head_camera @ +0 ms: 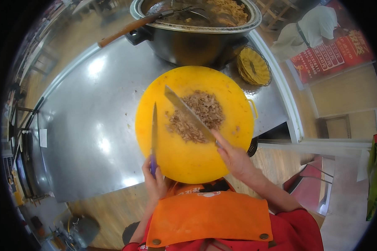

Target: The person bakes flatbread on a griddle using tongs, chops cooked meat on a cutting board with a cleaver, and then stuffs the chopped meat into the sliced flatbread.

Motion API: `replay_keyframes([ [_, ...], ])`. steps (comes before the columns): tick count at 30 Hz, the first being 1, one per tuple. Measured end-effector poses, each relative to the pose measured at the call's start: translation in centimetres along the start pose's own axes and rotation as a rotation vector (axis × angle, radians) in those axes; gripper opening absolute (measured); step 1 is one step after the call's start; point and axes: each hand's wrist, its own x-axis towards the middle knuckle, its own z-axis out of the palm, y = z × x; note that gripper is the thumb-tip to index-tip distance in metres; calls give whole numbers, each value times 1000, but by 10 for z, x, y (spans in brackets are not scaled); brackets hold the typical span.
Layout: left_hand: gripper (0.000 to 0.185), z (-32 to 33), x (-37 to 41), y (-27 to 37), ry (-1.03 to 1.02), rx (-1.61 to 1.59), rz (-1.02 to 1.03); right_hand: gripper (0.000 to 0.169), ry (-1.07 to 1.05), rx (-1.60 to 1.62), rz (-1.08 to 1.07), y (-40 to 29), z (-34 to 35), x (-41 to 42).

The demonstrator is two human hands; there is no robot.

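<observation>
A round yellow cutting board (201,163) lies on the steel table before me, with a heap of finely chopped meat (207,108) around its middle. My right hand (235,158) grips a broad-bladed cleaver (188,111), whose blade slants up and left across the heap. My left hand (155,182) holds a narrow knife (154,131) by its purple handle at the board's left edge, the blade pointing away from me. The cleaver's handle is mostly hidden in my right hand.
Behind the board stands a large dark pot (188,47) of broth and meat; a wooden-handled utensil (128,30) rests across its rim. Yellow woven baskets (254,66) sit at right on the steel table (81,125). Another person (314,28) in white bends beyond the table at upper right.
</observation>
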Motion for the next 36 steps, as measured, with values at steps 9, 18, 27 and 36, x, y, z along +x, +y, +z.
replay_keyframes([
  [9, 41, 16, -27, -12, 68, -86, -51, 51, -44, -7, -127, 9, 8, -20],
  [18, 39, 76, -1, 39, -88, 60, 122, 50, -78, -15, 185, 29, -27, -2],
  [27, 37, 86, 20, 50, -81, 154, 205, 49, -85, 83, 331, 15, -67, 10],
  [36, 38, 70, 13, 53, -134, 223, 200, 51, -99, -30, 344, 23, -66, 16],
])
